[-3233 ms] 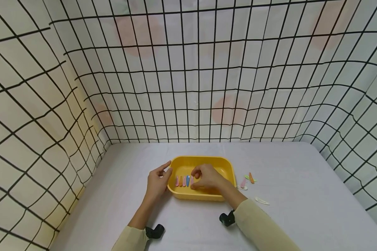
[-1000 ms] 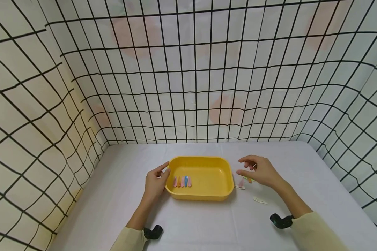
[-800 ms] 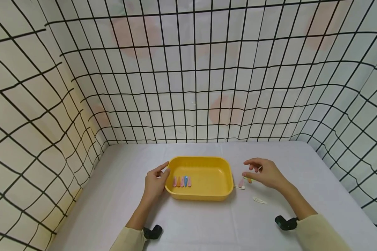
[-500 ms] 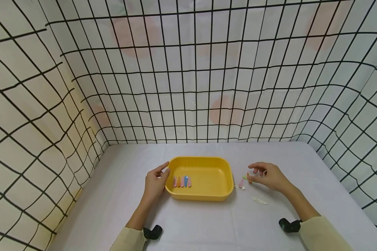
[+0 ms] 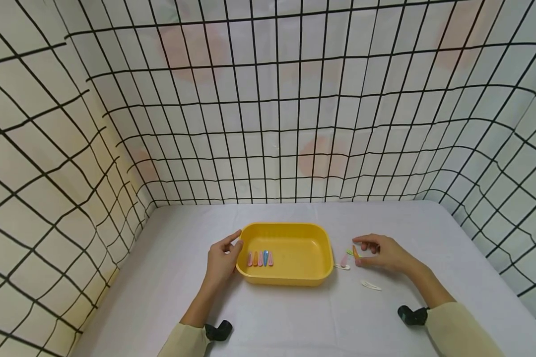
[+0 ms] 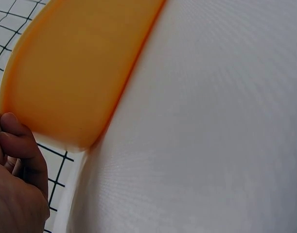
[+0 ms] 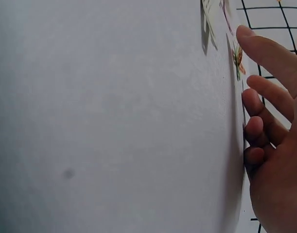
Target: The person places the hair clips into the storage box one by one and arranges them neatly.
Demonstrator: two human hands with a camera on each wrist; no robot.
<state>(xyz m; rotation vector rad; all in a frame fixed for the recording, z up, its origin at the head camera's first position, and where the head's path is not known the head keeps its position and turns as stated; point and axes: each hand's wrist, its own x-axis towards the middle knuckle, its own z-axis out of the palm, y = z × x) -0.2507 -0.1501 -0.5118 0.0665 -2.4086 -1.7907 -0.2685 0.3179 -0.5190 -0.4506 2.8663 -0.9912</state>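
The left hand (image 5: 222,258) grips the left rim of a yellow tray (image 5: 286,281); in the left wrist view its fingers (image 6: 23,141) bend against the tray's (image 6: 75,73) end. Inside the tray, at the left, several small hair clips in pink, orange and blue (image 5: 265,258) stand in a row. The right hand (image 5: 384,254) is right of the tray, thumb and forefinger apart around an orange clip (image 5: 356,252) that lies over a green one (image 5: 350,252). The right wrist view shows that hand (image 7: 279,111) with a gap between thumb and forefinger near the orange clip (image 7: 239,58).
Just right of the tray lie a pink clip (image 5: 344,260) and a white clip (image 5: 343,267). Another white clip (image 5: 371,285) lies nearer the front. The white-covered table (image 5: 196,223) is bordered by white cloth walls with a black grid (image 5: 282,131).
The right hand has left the row of clips inside the tray and moved right, down to the orange clip on the table. The left hand has stayed at the tray's rim.
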